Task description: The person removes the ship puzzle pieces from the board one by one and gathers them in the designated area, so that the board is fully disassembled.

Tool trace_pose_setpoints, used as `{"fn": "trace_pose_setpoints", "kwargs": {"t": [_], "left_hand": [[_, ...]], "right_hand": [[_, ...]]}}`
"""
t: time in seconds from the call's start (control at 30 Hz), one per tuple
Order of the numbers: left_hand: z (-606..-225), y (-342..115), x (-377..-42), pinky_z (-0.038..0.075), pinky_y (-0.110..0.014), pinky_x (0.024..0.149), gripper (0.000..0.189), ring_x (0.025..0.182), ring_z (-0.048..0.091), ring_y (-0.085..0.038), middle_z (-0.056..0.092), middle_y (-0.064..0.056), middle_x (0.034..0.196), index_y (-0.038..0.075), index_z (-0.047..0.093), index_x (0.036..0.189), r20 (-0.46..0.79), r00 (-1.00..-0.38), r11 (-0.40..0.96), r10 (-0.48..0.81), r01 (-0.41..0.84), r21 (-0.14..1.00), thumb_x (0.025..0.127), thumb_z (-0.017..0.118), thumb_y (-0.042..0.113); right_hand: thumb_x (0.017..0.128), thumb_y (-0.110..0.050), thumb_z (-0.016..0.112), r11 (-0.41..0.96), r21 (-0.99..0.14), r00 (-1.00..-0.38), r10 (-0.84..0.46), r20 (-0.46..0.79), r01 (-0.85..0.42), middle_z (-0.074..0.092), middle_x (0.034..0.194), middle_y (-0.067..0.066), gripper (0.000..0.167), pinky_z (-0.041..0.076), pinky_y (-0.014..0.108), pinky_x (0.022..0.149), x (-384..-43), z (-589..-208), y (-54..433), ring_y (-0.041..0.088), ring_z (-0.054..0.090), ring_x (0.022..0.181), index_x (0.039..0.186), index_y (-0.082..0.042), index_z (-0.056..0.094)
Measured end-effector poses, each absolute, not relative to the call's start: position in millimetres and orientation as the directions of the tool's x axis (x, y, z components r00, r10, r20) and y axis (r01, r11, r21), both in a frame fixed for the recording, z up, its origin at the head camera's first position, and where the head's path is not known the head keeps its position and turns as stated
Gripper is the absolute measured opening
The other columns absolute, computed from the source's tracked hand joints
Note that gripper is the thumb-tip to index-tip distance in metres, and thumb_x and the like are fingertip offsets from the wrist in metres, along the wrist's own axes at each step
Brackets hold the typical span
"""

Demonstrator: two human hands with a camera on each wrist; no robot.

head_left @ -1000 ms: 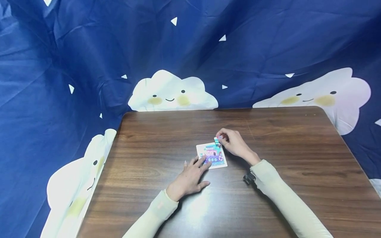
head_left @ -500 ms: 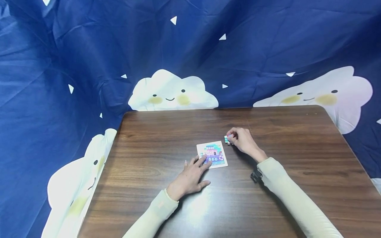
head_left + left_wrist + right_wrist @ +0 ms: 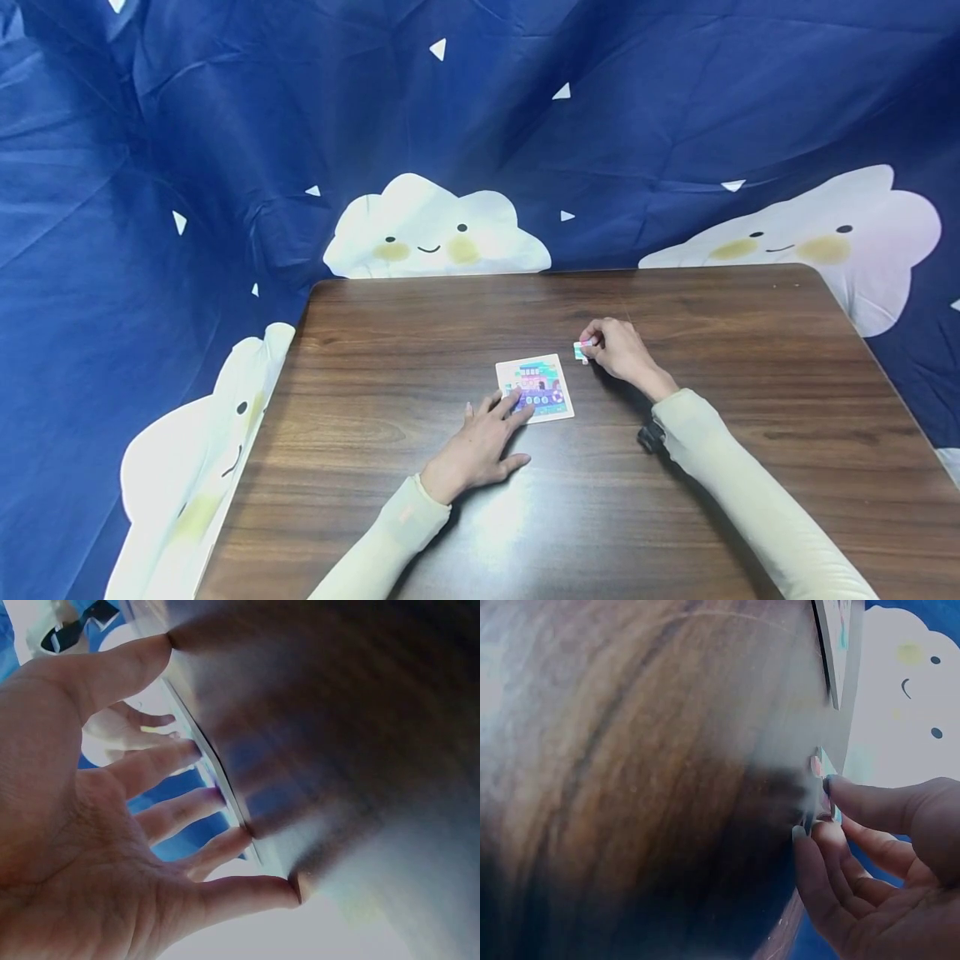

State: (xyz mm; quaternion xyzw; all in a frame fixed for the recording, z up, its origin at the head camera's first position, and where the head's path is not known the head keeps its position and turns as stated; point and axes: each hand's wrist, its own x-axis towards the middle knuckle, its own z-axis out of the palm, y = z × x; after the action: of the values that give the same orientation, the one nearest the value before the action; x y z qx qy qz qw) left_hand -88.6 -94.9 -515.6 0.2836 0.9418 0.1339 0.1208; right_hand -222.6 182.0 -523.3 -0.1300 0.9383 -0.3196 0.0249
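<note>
A square jigsaw puzzle board [image 3: 507,367] with a pale rim and a pink, purple and teal ship picture lies flat near the middle of the table. Fingers of my left hand [image 3: 480,446] rest spread and fairly straight on its near left part; in the left wrist view the fingertips [image 3: 214,796] reach the board's edge. Right of the board, my right hand [image 3: 621,352] pinches a small jigsaw piece [image 3: 581,350] in teal, white and pink between thumb and fingers. In the right wrist view the piece [image 3: 826,796] is close over the tabletop, partly hidden by the fingers.
The brown wood-grain table [image 3: 360,375] has rounded far corners. Behind it and along its left side hangs a blue cloth [image 3: 225,125] printed with white smiling clouds [image 3: 438,229] and small triangles. A dark device [image 3: 650,437] is strapped under my right wrist.
My right hand has carried the jigsaw piece rightward, from over the board's upper right corner to a spot beside it. The left hand has stayed on the board.
</note>
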Motion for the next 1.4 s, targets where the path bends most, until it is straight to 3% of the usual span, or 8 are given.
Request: {"fn": "trace_pose_setpoints", "kwargs": {"t": [0.23,0.47,0.67,0.87,1.2,1.4], "left_hand": [[-516,-96,-89,0.040,-0.077,0.108,0.075,0.154,0.035,-0.042,0.032,-0.013,0.171,0.020,0.043,0.160,-0.152,-0.810,0.805,0.566,0.504,0.313,0.096,0.071,0.046],[-517,-95,-88,0.040,-0.077,0.108,0.075,0.154,0.035,-0.042,0.032,-0.012,0.171,0.020,0.043,0.160,-0.159,-0.811,0.808,0.563,0.500,0.312,0.096,0.072,0.046],[-517,-95,-88,0.041,-0.076,0.108,0.075,0.154,0.036,-0.042,0.033,-0.012,0.171,0.020,0.043,0.160,-0.159,-0.809,0.807,0.565,0.502,0.311,0.096,0.072,0.046],[-517,-95,-90,0.040,-0.076,0.109,0.076,0.154,0.035,-0.041,0.032,-0.011,0.172,0.020,0.043,0.160,-0.161,-0.814,0.810,0.558,0.491,0.321,0.095,0.073,0.044],[-517,-91,-89,0.040,-0.076,0.109,0.077,0.155,0.035,-0.042,0.033,-0.012,0.171,0.020,0.043,0.160,-0.173,-0.812,0.813,0.558,0.492,0.313,0.094,0.073,0.046],[-516,-94,-89,0.038,-0.077,0.110,0.077,0.155,0.034,-0.041,0.031,-0.011,0.172,0.020,0.043,0.160,-0.170,-0.813,0.809,0.556,0.484,0.333,0.094,0.074,0.045]], "right_hand": [[0.089,-0.007,0.076,0.764,-0.609,-0.968,-0.251,0.024,-0.214,0.066,0.093,0.014,0.008,0.041,0.036,0.081,-226,-528,184,0.029,0.060,0.089,0.094,-0.002,0.074],[0.090,-0.009,0.077,0.762,-0.617,-0.969,-0.246,0.004,-0.196,0.066,0.099,0.016,0.015,0.042,0.040,0.085,-224,-528,185,0.032,0.060,0.094,0.102,-0.003,0.072],[0.090,-0.010,0.077,0.754,-0.603,-0.961,-0.262,0.085,-0.259,0.067,0.100,0.015,0.014,0.044,0.041,0.084,-220,-527,181,0.030,0.061,0.092,0.102,-0.004,0.072],[0.094,-0.013,0.073,0.710,-0.619,-0.936,-0.321,0.143,-0.337,0.069,0.099,0.013,0.010,0.047,0.038,0.082,-216,-517,165,0.027,0.063,0.089,0.102,-0.007,0.073],[0.097,-0.011,0.072,0.639,-0.667,-0.899,-0.425,0.110,-0.384,0.071,0.100,0.010,0.010,0.057,0.041,0.083,-206,-513,137,0.023,0.068,0.090,0.104,-0.005,0.073],[0.096,-0.012,0.072,0.628,-0.670,-0.886,-0.455,0.095,-0.394,0.071,0.100,0.010,0.014,0.054,0.040,0.085,-203,-518,127,0.025,0.066,0.093,0.107,-0.005,0.074]]}}
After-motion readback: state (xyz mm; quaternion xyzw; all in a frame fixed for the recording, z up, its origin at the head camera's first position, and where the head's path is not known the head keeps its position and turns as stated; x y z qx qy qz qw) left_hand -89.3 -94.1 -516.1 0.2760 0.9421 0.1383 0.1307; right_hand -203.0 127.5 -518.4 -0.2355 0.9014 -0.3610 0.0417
